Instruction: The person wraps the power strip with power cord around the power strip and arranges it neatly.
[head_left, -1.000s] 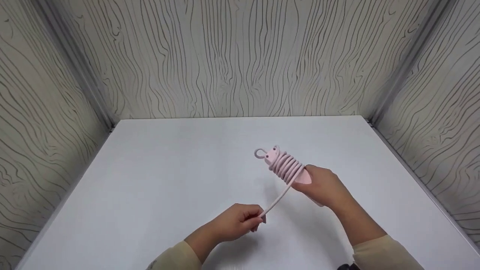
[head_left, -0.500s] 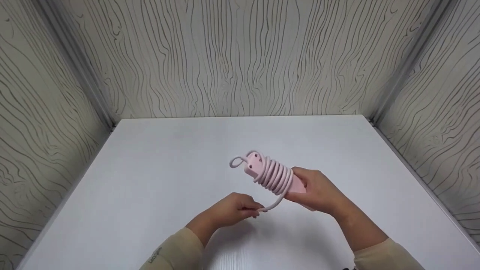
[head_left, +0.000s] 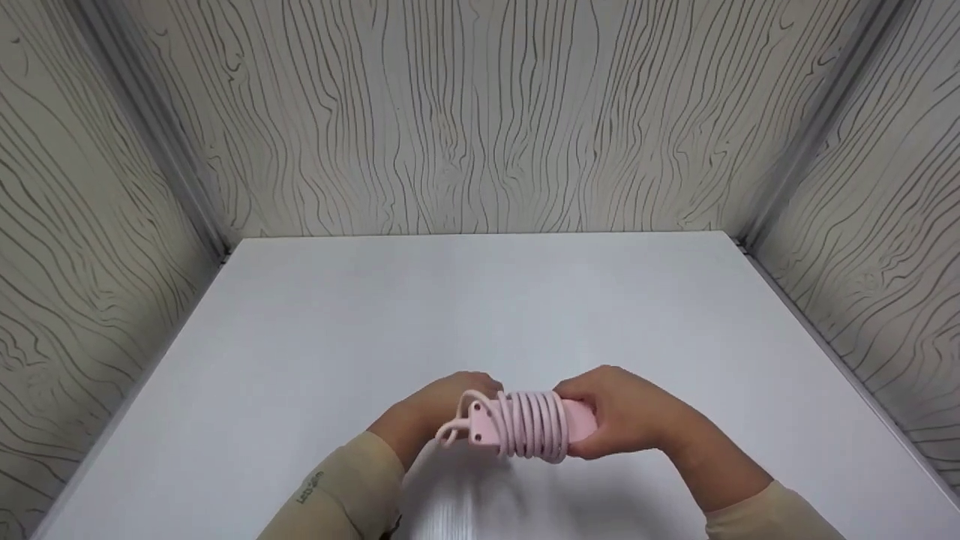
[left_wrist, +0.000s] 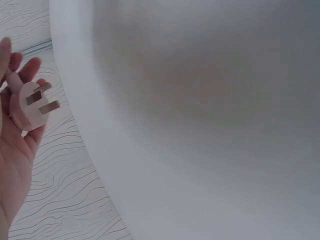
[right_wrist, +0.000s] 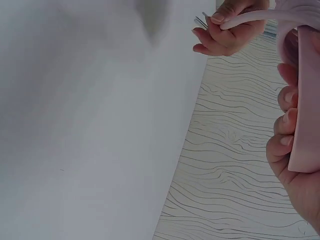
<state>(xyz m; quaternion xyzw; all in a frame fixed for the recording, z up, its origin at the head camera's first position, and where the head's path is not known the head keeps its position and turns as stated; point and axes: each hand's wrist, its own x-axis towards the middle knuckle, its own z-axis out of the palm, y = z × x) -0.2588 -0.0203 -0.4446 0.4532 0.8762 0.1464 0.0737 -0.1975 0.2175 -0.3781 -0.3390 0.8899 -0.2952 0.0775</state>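
My right hand (head_left: 628, 414) grips the bare end of a pink power strip (head_left: 579, 421), thumb on one side and fingers curled round the other. Tight turns of its pale pink cord (head_left: 534, 426) circle the middle of the strip. A small loop of cord (head_left: 448, 430) sticks out past the far left end, beside two dark dots. Behind that end is my left hand (head_left: 441, 399), its fingers mostly hidden in the head view. The left wrist view shows it pinching the cord at a pink plug (left_wrist: 31, 110) with three flat metal prongs.
A white table (head_left: 337, 315) lies beneath both hands, and their shadows fall on it. Wood-grain patterned panels (head_left: 480, 120) rise at the back and on both sides, with grey strips at the corners.
The power strip has come nearer and lower, turning from slanted to nearly level. My left hand has gone from in front of it, with the cord stretched, to behind its left end.
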